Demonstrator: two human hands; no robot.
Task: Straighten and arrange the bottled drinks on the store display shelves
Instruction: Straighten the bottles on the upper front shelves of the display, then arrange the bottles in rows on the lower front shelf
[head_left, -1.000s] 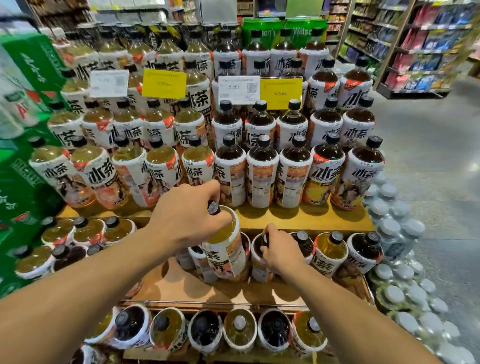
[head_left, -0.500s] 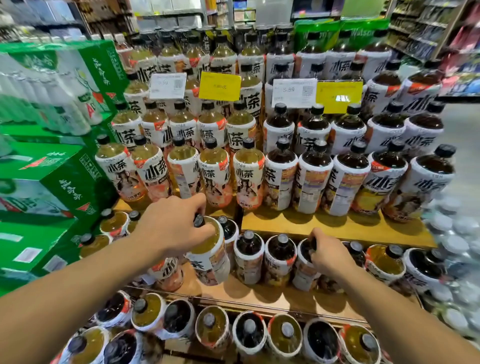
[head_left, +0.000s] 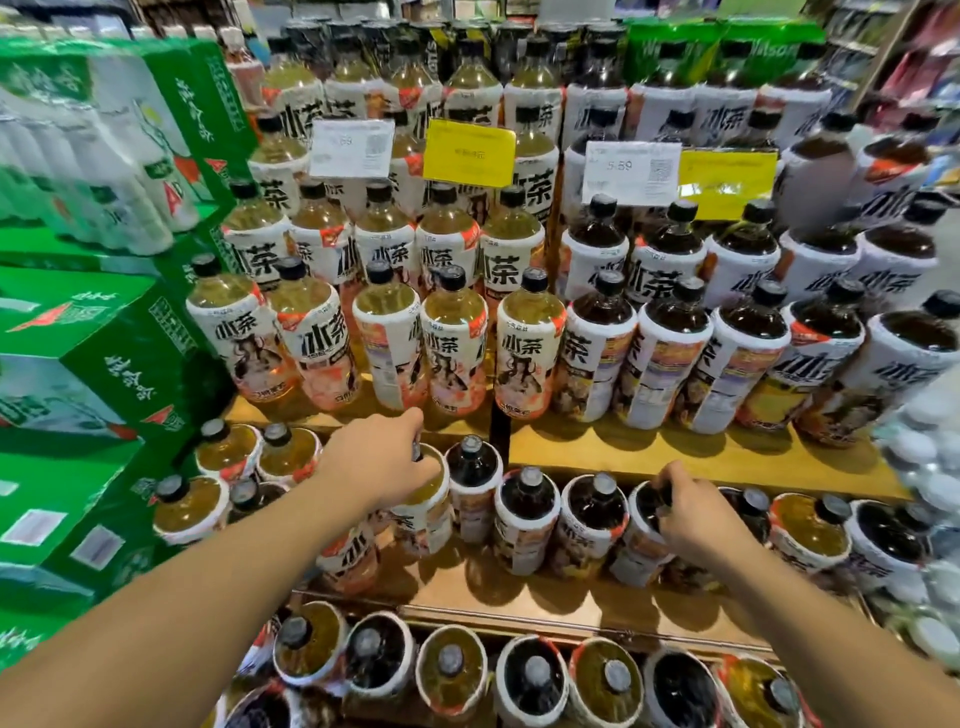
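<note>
**Amber tea, two hands on the middle shelf**

Amber and near-black bottles filled the wooden display, pale tea to the left, dark tea to the right. The person had both arms out over the middle shelf (head_left: 519, 597). The left hand (head_left: 379, 462) was closed around the neck of a pale bottle (head_left: 423, 512) at the left end of that row, fingers wrapped over the cap so the cap hardly showed. The right hand (head_left: 696, 512) pinched the cap of a dark bottle (head_left: 636, 545) further along the same row, well apart from the other hand.

What could go wrong, to my eye: the pale bottle stood touching a dark neighbour (head_left: 472, 488), and another pale one (head_left: 348, 558) sat just in front of it near the shelf's lip. A quick twist or shove could knock either over, and the row below (head_left: 452, 670) would catch the fall. Holding by the caps alone (a narrow purchase on a full bottle) might also let one swing or slip.

As for writing, the labels carried large black characters, 冰茶, over an illustrated figure. A white price tag (head_left: 631, 174) read 5.89; the second white tag (head_left: 350, 148) seemed to read the same, though blurred. The yellow cards (head_left: 467, 151) were too smeared to read. Green cartons (head_left: 104, 353) at the left bore white script I could not make out.
</note>
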